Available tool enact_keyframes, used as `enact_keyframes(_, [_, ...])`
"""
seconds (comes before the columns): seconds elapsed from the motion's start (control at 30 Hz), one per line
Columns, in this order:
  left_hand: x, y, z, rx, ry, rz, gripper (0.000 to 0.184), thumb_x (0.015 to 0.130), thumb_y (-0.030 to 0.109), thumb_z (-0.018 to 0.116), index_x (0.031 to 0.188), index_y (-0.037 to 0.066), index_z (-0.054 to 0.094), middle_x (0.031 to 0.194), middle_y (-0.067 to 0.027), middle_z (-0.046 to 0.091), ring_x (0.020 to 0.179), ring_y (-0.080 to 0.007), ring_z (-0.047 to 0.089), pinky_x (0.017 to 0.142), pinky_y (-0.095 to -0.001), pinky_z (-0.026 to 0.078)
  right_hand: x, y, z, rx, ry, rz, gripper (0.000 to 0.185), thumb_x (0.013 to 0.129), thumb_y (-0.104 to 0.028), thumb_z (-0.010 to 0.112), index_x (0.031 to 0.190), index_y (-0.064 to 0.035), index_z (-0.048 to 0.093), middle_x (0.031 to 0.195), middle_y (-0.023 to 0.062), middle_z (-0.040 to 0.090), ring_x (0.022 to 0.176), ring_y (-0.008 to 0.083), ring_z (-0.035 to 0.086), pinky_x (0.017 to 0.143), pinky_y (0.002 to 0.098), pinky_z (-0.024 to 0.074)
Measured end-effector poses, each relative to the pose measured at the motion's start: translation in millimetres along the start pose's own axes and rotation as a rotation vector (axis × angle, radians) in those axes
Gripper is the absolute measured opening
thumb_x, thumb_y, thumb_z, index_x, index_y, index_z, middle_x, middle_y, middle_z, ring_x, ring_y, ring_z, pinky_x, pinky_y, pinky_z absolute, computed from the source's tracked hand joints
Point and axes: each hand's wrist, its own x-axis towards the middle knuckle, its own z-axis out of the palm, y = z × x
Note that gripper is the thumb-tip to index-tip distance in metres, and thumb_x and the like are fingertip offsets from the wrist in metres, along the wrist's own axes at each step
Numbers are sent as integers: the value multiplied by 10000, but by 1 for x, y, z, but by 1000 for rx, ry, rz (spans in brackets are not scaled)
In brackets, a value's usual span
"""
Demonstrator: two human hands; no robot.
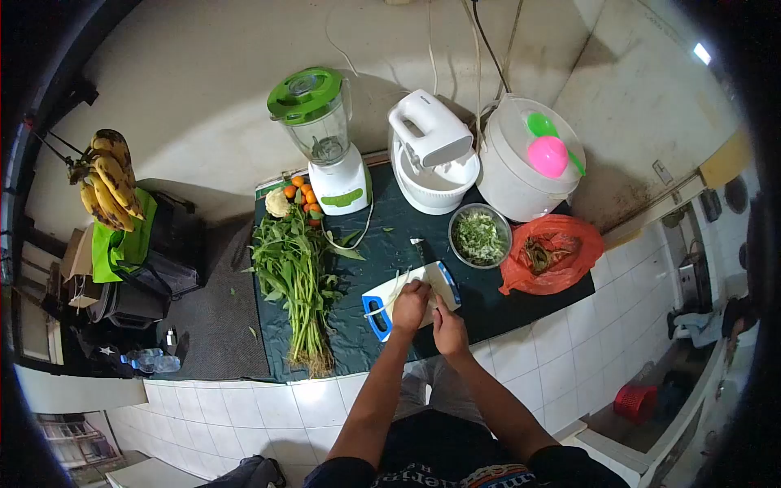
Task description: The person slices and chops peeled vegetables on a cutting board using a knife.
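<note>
A white chopping board point(386, 290) with blue ends lies at the table's front edge. My left hand point(412, 305) is closed over it, holding thin pale stalks point(379, 310) that look like spring onions and stick out to the left. Close beside it on the right, my right hand point(449, 327) is wrapped round what looks like a knife point(418, 243). Its narrow blade seems to point away from me past the board's far edge, and the handle is hidden in my fingers. Behind the board, to the right, stands a metal bowl point(480, 236) of chopped greens.
An orange-red plastic bag point(553, 254) with plant scraps sits right of the bowl. Leafy greens point(301, 285) lie on the left. Along the wall stand a blender point(333, 163), a mixer point(431, 138) and a white lidded container point(529, 163). Bananas point(111, 183) hang at far left.
</note>
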Motion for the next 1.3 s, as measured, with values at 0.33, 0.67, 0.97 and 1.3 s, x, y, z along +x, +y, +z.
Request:
enact_keyframes(0.33, [-1,3,-2,68,-12,-26,162,859,134,642,990,63,705,1009,-147,663,952,-355,672,780,-442,579,25,-6,-2,62,26,-22,464,1046,-224,503,1474,-44,479,954,282,689,874,456,682,774,518,538])
enact_keyframes(0.67, [-3,4,-5,220,-28,-41,194,842,173,651,1008,103,725,1016,-94,675,985,-291,671,774,-409,594,5,-4,11,74,104,-22,433,1029,-188,534,1440,-53,523,982,294,685,898,464,682,768,513,542])
enact_keyframes(0.97, [-3,5,-14,294,-28,25,178,810,156,650,955,142,753,1026,-20,700,1034,-244,648,797,-367,587,11,-17,-6,79,41,19,421,1032,-191,534,1428,-47,539,973,289,688,891,468,680,770,502,544])
enact_keyframes(1.3, [-2,5,-18,218,21,51,139,816,193,686,915,115,747,973,-42,723,943,-277,644,769,-398,577,22,-15,8,89,105,3,427,1028,-193,535,1435,-63,535,1005,296,686,920,486,669,785,516,548])
